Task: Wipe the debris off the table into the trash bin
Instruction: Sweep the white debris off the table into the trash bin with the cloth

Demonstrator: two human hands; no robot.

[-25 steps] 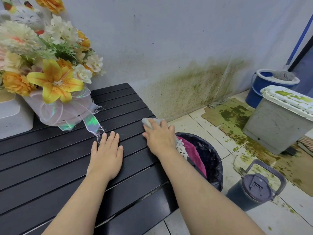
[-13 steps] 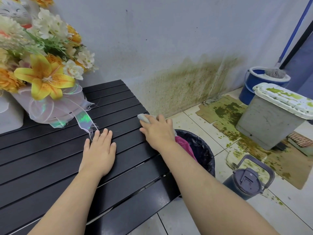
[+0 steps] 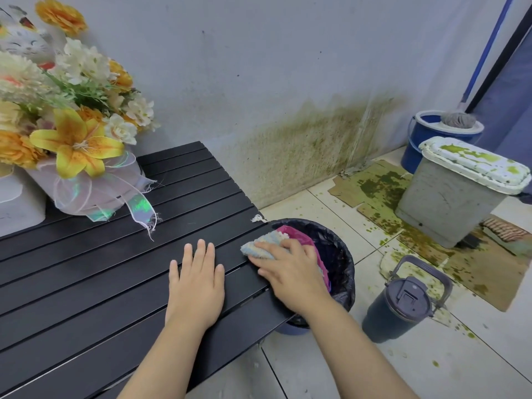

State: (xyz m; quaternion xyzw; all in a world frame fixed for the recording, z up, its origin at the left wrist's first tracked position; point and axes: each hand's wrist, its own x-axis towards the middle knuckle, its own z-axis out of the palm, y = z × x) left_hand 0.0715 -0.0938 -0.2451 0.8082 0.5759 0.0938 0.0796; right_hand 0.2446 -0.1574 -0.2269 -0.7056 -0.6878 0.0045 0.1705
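Mid-sweep, the right hand (image 3: pixel 288 264), grip released, presses the cloth (image 3: pixel 259 245) flat on the tabletop (image 3: pixel 115 269) edge right beside the trash bin (image 3: pixel 341 249), the left hand (image 3: pixel 195 283) rests flat and unclenched farther from it, and next a white scrap (image 3: pixel 258 218) beside the bin's rim likely needs pushing in.

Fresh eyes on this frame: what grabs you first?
The big yellow, orange and white flower bouquet at the left rear of the black slatted table. Then the right hand pressing a pale fluffy cloth at the table's right edge, by the black-bagged round trash bin, left hand flat beside it. Green mossy staining covers the lower wall at right.
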